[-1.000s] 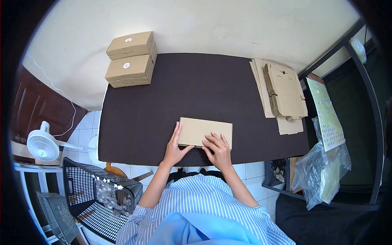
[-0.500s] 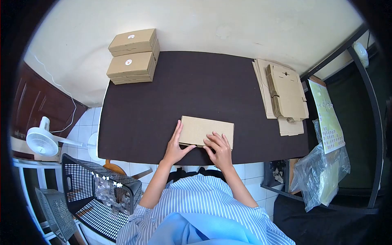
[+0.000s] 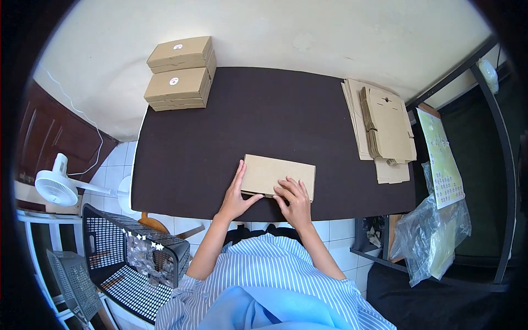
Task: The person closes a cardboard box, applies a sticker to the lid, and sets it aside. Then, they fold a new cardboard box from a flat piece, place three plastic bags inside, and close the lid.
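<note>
A small brown cardboard box (image 3: 269, 170) lies near the front edge of the dark-topped table, its plain lid facing up. My left hand (image 3: 236, 195) holds its left end, with the fingers along the side and the thumb at the front edge. On the front right part of the lid rests my right hand (image 3: 295, 202), fingers bent on top and thumb against the front edge. A narrow dark gap shows along the box's front, between the two thumbs.
Stacked boxes with round stickers (image 3: 176, 85) stand at the back left. Flat cardboard blanks (image 3: 388, 124) are piled at the right. Beside the table are a white fan (image 3: 56, 187), a black plastic basket (image 3: 137, 286) and a metal rack (image 3: 498, 143) with a plastic bag (image 3: 426, 236).
</note>
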Available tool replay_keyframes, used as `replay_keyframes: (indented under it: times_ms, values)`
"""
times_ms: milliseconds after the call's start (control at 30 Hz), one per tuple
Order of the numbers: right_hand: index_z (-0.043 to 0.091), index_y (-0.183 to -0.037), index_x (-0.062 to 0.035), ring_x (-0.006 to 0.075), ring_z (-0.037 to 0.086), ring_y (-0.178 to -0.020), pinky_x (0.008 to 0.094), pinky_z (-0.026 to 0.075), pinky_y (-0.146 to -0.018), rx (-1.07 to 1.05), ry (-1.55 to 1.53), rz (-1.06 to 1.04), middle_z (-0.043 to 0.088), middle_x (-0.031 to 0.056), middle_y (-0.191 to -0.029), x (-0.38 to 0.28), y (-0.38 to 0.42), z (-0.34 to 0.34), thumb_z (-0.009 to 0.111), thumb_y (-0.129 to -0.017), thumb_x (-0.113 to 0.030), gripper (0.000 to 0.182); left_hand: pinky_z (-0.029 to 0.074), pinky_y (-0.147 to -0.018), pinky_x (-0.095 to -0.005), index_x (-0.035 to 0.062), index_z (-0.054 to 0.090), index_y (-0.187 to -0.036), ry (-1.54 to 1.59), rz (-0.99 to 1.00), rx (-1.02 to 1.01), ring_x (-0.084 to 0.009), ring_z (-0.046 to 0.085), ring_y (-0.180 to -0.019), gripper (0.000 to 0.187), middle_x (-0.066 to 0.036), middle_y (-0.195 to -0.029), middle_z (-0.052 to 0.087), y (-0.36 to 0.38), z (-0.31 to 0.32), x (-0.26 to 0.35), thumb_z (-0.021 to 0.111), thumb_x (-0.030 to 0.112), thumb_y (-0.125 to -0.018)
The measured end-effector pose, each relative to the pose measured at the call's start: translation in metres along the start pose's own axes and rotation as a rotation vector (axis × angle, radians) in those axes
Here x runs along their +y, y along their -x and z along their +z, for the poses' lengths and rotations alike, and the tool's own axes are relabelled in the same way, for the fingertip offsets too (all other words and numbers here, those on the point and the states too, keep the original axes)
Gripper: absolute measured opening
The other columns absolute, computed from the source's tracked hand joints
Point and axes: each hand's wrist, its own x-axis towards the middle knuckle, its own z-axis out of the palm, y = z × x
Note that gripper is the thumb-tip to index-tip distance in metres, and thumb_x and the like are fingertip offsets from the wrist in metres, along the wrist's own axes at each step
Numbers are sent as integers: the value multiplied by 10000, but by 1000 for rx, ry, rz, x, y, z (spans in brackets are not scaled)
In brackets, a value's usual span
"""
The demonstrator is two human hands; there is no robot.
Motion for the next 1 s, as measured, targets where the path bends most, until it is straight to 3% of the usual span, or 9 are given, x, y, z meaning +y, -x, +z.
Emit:
replay_keyframes:
  times_ms: [367,500,600,667,700,767,867,967,1000]
  values:
    - [669,-938,-95,277,485,-1173,499,302,-1029,13,47,-62,597,68,-1097,5,5,8,672,-757,-134,185,312,-1063,-399,67,211,-1416,-69,42,-32,-333,258,-1336,971,-178,-1486,147,1,-6,2,788,163,-641]
    - [672,-941,-110,271,504,-1162,502,322,-1020,28,59,-77,606,59,-1090,6,7,6,691,-741,-129,202,308,-1061,-388,34,292,-1383,-6,17,-42,-332,263,-1335,784,-183,-1479,173,-1,-5,-6,712,130,-728]
    - [631,-1069,-121,284,439,-1228,516,270,-1044,-85,81,-129,541,74,-1217,12,11,0,682,-762,-183,318,273,-1074,-399,19,309,-1372,2,3,-37,-327,249,-1344,683,-183,-1478,182,0,-3,-6,645,122,-786]
    - [531,-1230,-131,302,332,-1304,550,178,-1065,-66,226,-67,425,93,-1353,5,16,-12,656,-792,-261,474,243,-1086,-416,16,306,-1373,-12,1,-40,-322,229,-1354,649,-181,-1480,178,-1,-5,4,610,123,-810]
    - [419,-1337,-134,312,228,-1353,576,99,-1068,-75,329,-56,302,105,-1443,9,21,-13,611,-822,-336,585,206,-1093,-442,18,308,-1373,-206,45,-38,-319,202,-1363,640,-178,-1483,169,-3,-6,12,595,129,-812]
    - [387,-1360,-144,296,216,-1359,575,85,-1071,-145,371,10,282,96,-1455,15,29,-13,585,-832,-367,606,124,-1097,-505,25,294,-1383,-553,96,-135,-318,128,-1383,636,-180,-1489,143,-4,-4,16,556,168,-822]
    - [319,-1397,-128,311,173,-1371,580,71,-1070,-245,376,67,222,126,-1477,18,28,-17,555,-844,-403,661,116,-1095,-511,27,248,-1400,-581,48,-249,-327,141,-1378,673,-191,-1484,148,-9,-6,16,552,217,-831]
    - [272,-1387,-8,388,140,-1363,575,34,-1069,38,201,285,180,228,-1463,24,31,-14,570,-838,-376,725,83,-1098,-513,13,189,-1415,-257,-20,-28,-323,144,-1377,714,-196,-1480,154,-3,-6,11,534,287,-853]
    - [232,-1395,10,372,153,-1364,563,15,-1073,78,179,416,208,223,-1456,28,31,-13,554,-853,-361,731,83,-1098,-513,13,189,-1415,-264,-17,-15,-323,144,-1377,714,-196,-1480,154,0,-6,9,534,287,-853]
